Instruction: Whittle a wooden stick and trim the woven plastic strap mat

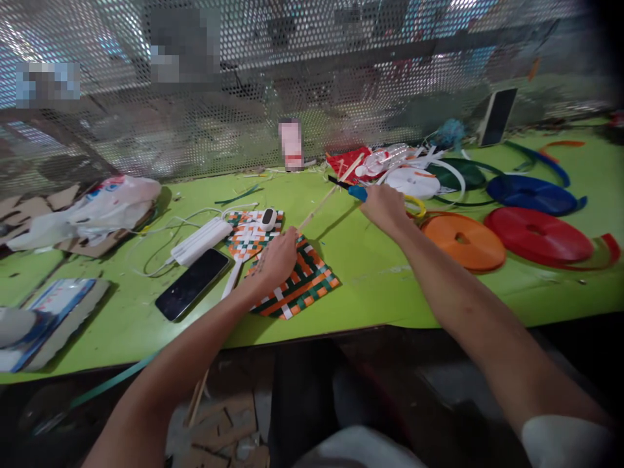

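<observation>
phone L of mat, reels R

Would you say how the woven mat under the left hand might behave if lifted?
The woven mat lies thin and flat under the left hand, so probably light and floppy. Its glossy strips may slide easily on the smooth green table.

Lime-green table, orange-green-white checkered woven mat, blue-handled tool, orange roll, red roll, blue roll

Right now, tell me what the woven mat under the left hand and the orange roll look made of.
Woven mat: flat plastic-looking strips, orange, green and white, smooth with slight sheen; could be coated paper. Orange roll: the same kind of strapping, tightly coiled, glossy, likely plastic.
</observation>
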### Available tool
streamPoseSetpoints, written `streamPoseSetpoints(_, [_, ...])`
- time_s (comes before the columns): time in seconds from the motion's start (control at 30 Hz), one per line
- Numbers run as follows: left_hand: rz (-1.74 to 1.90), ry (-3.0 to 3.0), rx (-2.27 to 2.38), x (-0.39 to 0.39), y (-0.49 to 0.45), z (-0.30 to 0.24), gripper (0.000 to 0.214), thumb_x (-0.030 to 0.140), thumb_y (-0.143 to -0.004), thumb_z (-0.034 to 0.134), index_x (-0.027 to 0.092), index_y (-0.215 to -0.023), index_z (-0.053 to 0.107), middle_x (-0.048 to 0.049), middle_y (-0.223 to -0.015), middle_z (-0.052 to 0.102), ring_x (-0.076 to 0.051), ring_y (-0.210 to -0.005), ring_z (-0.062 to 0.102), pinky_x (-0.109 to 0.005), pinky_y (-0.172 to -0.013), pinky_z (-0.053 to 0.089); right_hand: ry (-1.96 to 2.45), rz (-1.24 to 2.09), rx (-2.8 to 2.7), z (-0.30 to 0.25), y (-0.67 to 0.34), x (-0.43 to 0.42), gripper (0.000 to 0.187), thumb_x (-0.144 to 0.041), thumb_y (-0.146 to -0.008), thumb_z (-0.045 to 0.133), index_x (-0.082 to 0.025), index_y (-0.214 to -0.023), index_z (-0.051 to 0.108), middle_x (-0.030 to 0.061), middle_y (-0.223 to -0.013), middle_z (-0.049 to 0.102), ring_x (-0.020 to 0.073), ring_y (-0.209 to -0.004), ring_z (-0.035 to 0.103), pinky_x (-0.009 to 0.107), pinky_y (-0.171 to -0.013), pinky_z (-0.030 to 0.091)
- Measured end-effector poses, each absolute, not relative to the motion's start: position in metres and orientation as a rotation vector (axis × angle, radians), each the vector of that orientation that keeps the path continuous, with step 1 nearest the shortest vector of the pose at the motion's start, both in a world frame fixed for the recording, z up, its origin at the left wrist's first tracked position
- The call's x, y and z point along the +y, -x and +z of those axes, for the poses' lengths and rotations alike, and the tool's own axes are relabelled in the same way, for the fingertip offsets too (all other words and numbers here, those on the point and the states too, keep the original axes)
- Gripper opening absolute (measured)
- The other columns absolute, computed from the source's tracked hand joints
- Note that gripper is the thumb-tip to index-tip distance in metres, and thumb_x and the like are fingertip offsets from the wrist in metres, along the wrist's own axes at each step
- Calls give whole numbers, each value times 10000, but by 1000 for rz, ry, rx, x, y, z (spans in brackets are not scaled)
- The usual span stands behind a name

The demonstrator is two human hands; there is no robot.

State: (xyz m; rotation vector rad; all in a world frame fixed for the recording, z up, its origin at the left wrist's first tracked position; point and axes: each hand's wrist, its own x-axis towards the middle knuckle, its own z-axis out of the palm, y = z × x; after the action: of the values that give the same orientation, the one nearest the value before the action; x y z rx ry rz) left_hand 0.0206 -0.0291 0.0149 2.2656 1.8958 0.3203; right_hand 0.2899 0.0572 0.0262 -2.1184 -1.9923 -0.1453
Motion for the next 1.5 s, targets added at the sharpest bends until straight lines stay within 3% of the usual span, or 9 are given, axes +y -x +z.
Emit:
streamPoseSetpoints(0.23, [251, -2315, 1932, -31, -16, 19, 249, 252, -1075, 295, 210, -1146, 530, -132, -950, 707, -267, -783, 661, -337, -661, 409, 1994, -27, -2136, 28, -283, 52, 300, -291, -973, 553, -143, -1125, 766, 205, -1036, 747, 360, -1005, 692, 412, -857, 474])
streamPoseSetpoints(0.47, [247, -2366, 1882, -38, -28, 29, 271, 243, -1073, 290, 213, -1150, 549, -125, -982, 714, -255, -800, 669, -337, -695, 427, 2205, -131, -1810, 35, -323, 66, 372, -274, -983, 535, -43, -1215, 713, 298, -1156, 695, 384, -1086, 655, 449, -899, 456])
streamPoseSetpoints(0.7, [121, -2377, 1948, -37, -21, 29, 286, 100, -973, 363, 189, -1169, 552, -131, -989, 725, -261, -800, 685, -341, -689, 434, 2083, -63, -2038, 23, -298, 62, 292, -216, -925, 595, -98, -1142, 750, 235, -1047, 738, 375, -1000, 706, 440, -864, 500])
streamPoseSetpoints(0.8, [123, -2388, 1958, -40, -20, 32, 325, 79, -958, 364, 189, -1199, 552, -138, -1019, 731, -276, -834, 697, -357, -722, 457, 2150, -74, -1911, 23, -314, 69, 325, -260, -949, 601, -81, -1181, 741, 266, -1108, 725, 392, -1049, 690, 462, -887, 498])
streamPoseSetpoints(0.97, [142, -2442, 1944, -45, -26, 38, 306, 83, -953, 380, 199, -1173, 559, -133, -1038, 737, -283, -834, 703, -364, -714, 456, 2282, -113, -1616, 30, -354, 76, 396, -327, -985, 583, -42, -1228, 710, 302, -1148, 699, 397, -1081, 667, 481, -887, 497])
streamPoseSetpoints(1.2, [173, -2398, 2015, -42, -20, 40, 286, 84, -951, 382, 203, -1144, 558, -124, -981, 731, -265, -803, 691, -338, -664, 406, 2168, -88, -1818, 32, -331, 67, 331, -285, -963, 592, -71, -1175, 731, 270, -1118, 711, 371, -1046, 682, 463, -890, 496])
streamPoseSetpoints(1.5, [245, -2457, 1942, -45, -28, 36, 276, 102, -966, 380, 198, -1132, 578, -123, -938, 715, -254, -727, 658, -340, -663, 398, 2311, -199, -1527, 37, -370, 80, 344, -306, -974, 598, -51, -1165, 727, 290, -1106, 696, 385, -1051, 674, 483, -858, 479])
